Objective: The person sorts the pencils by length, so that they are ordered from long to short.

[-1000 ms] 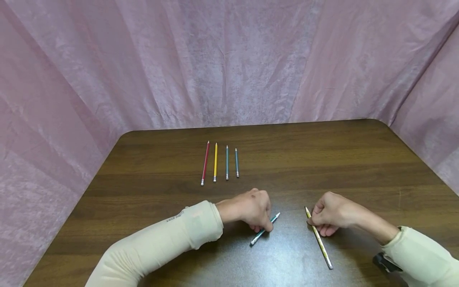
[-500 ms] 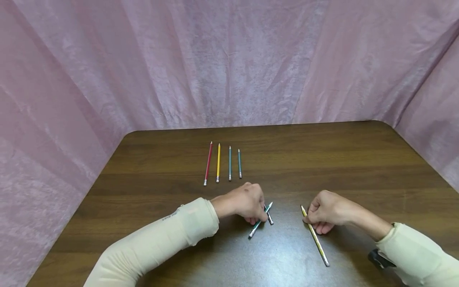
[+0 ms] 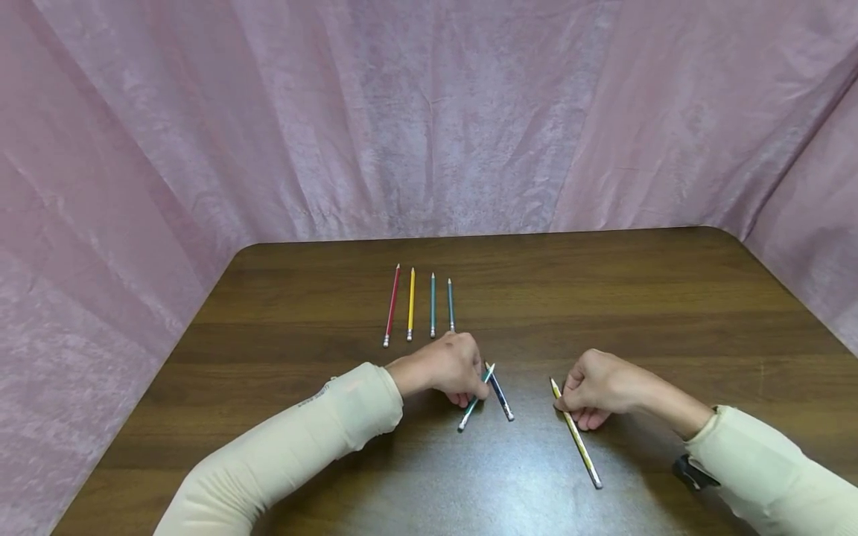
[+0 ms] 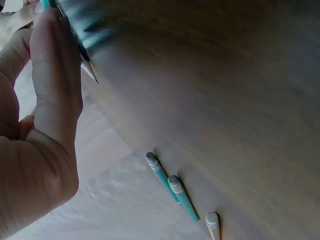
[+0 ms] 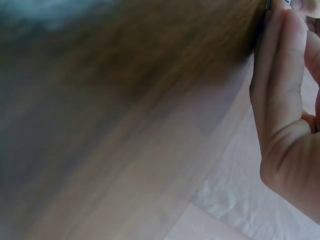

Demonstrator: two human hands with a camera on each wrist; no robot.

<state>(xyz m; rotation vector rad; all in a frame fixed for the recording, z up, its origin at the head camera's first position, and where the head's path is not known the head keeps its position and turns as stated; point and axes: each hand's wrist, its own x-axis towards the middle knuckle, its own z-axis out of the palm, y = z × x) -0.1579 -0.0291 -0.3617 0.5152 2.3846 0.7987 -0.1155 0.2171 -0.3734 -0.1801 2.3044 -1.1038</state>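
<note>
A pink curtain [image 3: 429,119] hangs in folds behind the brown table [image 3: 637,298], whose far edge and two rounded far corners show; its near edge is out of view. Nearer the far left corner than the far right one, a red pencil [image 3: 392,305], a yellow pencil [image 3: 412,301], a teal pencil [image 3: 433,305] and a second teal pencil [image 3: 451,304] lie side by side, points toward the far edge. The left hand [image 3: 452,368] pinches a green pencil [image 3: 468,412] between thumb and fingers, its eraser toward the near edge. Its point crosses a navy pencil [image 3: 500,396] at the navy one's far end; whether they touch I cannot tell. Closer to the right edge, the right hand [image 3: 603,383] has thumb and fingers clamped on a gold pencil [image 3: 581,447] near its point, the eraser slanting toward the near edge. For clean handling, the green one probably wants raising a little before any sideways shift, or it may roll the navy one along. The gold one, held so near its point, is likely to swing at the eraser; a grip closer to mid-length would steady it. A light pinch should do, since round or faceted barrels can twist under pressure.
</note>
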